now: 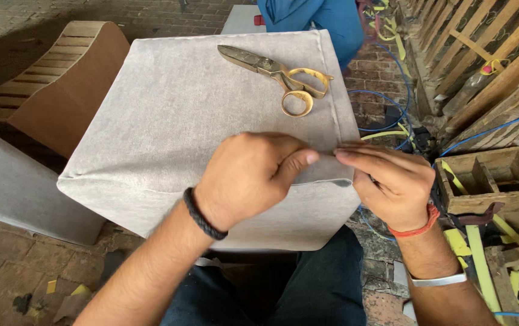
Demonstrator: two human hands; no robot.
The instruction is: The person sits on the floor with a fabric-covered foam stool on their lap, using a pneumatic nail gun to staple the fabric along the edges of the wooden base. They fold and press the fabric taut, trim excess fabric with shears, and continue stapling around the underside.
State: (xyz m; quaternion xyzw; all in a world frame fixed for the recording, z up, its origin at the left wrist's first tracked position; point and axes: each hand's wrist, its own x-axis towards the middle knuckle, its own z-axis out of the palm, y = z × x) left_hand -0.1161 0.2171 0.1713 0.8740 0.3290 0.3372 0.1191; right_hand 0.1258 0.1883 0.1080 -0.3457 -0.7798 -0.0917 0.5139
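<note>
Both hands, left hand (247,175) and right hand (386,181), pinch the seam at the 4 o'clock corner of the grey velvet-covered cube (211,121); the fabric could slip and pucker if either pinch loosens; brass-handled scissors (277,75) lie at 1 o'clock.

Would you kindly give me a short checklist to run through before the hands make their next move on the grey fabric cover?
1. Left hand pinching the grey fabric cover at the near right edge: ok.
2. Right hand meeting it at the same edge, fingertips together: ok.
3. Scissors lying on top of the cover, closed and apart from both hands: ok.
4. Seam down the right edge running straight: ok as far as it shows.
5. Anything held between the fingertips, such as a needle or thread: cannot tell.
6. Blue cable on the floor to the right staying off the cover: ok.
</note>
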